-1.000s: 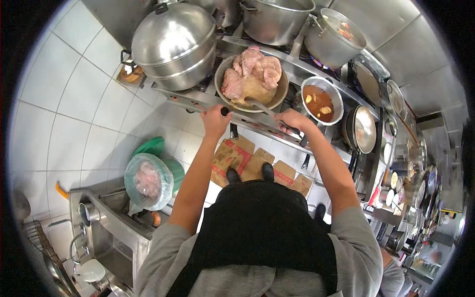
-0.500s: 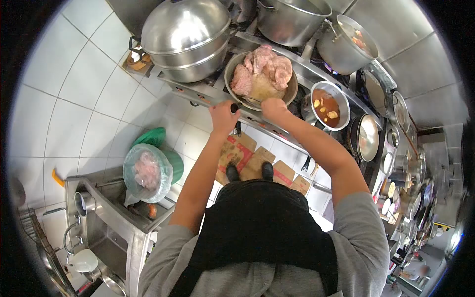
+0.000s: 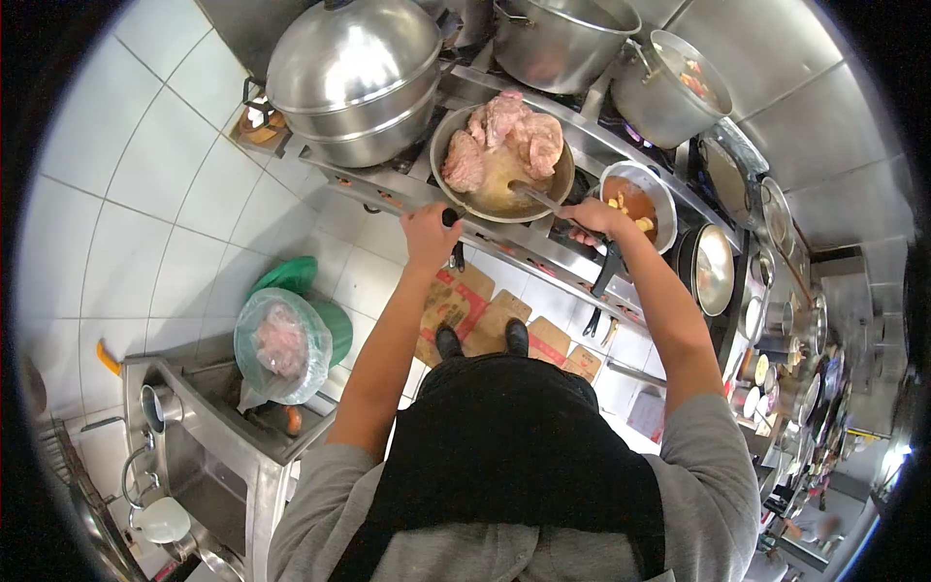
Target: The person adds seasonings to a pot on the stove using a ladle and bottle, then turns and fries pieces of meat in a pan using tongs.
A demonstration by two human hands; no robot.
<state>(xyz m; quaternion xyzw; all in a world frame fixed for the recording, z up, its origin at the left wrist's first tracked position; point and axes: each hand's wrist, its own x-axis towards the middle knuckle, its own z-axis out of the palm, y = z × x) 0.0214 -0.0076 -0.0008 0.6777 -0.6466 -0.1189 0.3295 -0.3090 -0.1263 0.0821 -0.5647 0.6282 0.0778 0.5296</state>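
My left hand [image 3: 430, 236] is wrapped round the black handle [image 3: 450, 216] of a frying pan [image 3: 439, 139] on the stove. Large pieces of pale pink meat [image 3: 504, 134] are in the pan, with cloudy liquid at the near side. My right hand [image 3: 590, 219] grips a long metal utensil [image 3: 545, 199]; its wide end dips into the liquid, and whether it is tongs or a spoon I cannot tell. Right of the pan, close to my right hand, a pot [image 3: 669, 199] holds reddish-brown sauce with yellow chunks.
A domed steamer [image 3: 354, 73] stands left of the pan. Behind are a large pot [image 3: 553, 48] and another pot [image 3: 669, 102]. Stacked pans [image 3: 716, 272] sit to the right. A lined green bin [image 3: 339, 335] and a steel sink [image 3: 208, 475] are lower left. Flattened cardboard [image 3: 461, 296] covers the floor.
My right hand has moved right, from the pan's near rim toward the sauce pot. The utensil now shows clearly, its end in the liquid. My left hand stays on the handle.
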